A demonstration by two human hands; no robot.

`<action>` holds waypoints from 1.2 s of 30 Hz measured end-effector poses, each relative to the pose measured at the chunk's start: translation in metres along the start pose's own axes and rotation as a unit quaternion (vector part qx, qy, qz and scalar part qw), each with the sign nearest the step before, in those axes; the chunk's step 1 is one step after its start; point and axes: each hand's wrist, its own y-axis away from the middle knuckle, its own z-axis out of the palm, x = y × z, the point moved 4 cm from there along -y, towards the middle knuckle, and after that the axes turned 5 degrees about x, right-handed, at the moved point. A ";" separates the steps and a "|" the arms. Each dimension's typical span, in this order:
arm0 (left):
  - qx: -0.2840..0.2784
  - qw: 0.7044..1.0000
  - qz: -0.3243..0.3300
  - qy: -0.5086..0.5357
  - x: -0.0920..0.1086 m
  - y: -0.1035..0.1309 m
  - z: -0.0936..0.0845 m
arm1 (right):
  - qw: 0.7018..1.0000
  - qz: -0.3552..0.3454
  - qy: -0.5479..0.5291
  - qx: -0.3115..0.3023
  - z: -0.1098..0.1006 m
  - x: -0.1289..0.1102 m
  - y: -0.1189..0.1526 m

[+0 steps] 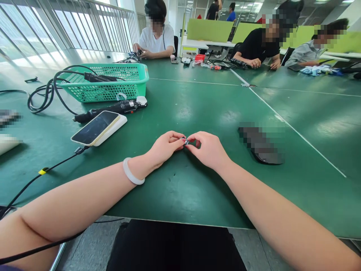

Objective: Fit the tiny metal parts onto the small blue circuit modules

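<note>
Just above the green tabletop point(169, 188), my two hands meet near the middle of the view. Between their fingertips is a tiny red, white and dark piece point(185, 140), too small to name. My left hand point(166, 146), with a white bangle at its wrist, pinches it from the left. Thumb and forefinger of my right hand point(207, 148) close on its right side. Fingers cover most of the piece. To the right of my right hand lies a dark, elongated object point(261, 145), partly blurred out.
A phone point(97, 128) lies on a white block at left, with a cable running from it. Behind it are a black electric screwdriver-like tool point(109, 110) and a green basket point(104, 88) with black cords. Several people sit across the table; one wears a white shirt point(159, 37).
</note>
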 end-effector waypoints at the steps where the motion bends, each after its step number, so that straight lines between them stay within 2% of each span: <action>1: -0.003 1.000 -0.005 0.025 0.000 0.000 0.001 | 1.000 -0.004 -0.003 0.002 0.001 -0.002 0.000; 8: 0.008 0.988 -0.096 0.118 0.001 0.006 0.003 | 1.000 -0.003 -0.006 -0.006 0.008 -0.011 0.003; 11: -0.020 0.984 -0.121 0.129 0.006 0.013 -0.001 | 0.999 -0.036 -0.033 -0.012 0.009 -0.015 0.005; 14: 0.000 0.982 -0.134 0.133 0.010 0.017 -0.011 | 0.996 -0.065 -0.059 -0.010 0.006 -0.015 0.006; 16: 0.041 0.982 -0.137 0.121 0.012 0.019 -0.022 | 0.996 -0.058 -0.062 0.002 0.003 -0.008 0.004; 19: 0.093 0.988 -0.114 0.054 0.018 0.024 -0.046 | 0.998 -0.012 -0.062 0.022 -0.003 0.011 0.001; 23: 0.141 0.986 -0.084 -0.041 0.027 0.041 -0.086 | 0.994 0.055 -0.091 0.038 -0.007 0.036 -0.003; 27: 0.206 0.966 -0.052 -0.146 0.033 0.063 -0.128 | 0.989 0.080 -0.116 0.044 -0.007 0.043 -0.004; 30: 0.236 0.922 -0.031 -0.304 0.038 0.079 -0.150 | 0.988 0.083 -0.124 0.035 -0.005 0.042 -0.004; 32: 0.237 0.849 -0.036 -0.471 0.042 0.087 -0.156 | 0.989 0.080 -0.123 0.026 -0.003 0.041 -0.004; 34: 0.222 0.772 -0.046 -0.594 0.046 0.092 -0.157 | 0.990 0.079 -0.119 0.020 -0.003 0.041 -0.004; 36: 0.204 0.734 -0.029 -0.648 0.048 0.093 -0.153 | 0.990 0.080 -0.115 0.016 -0.002 0.042 -0.004</action>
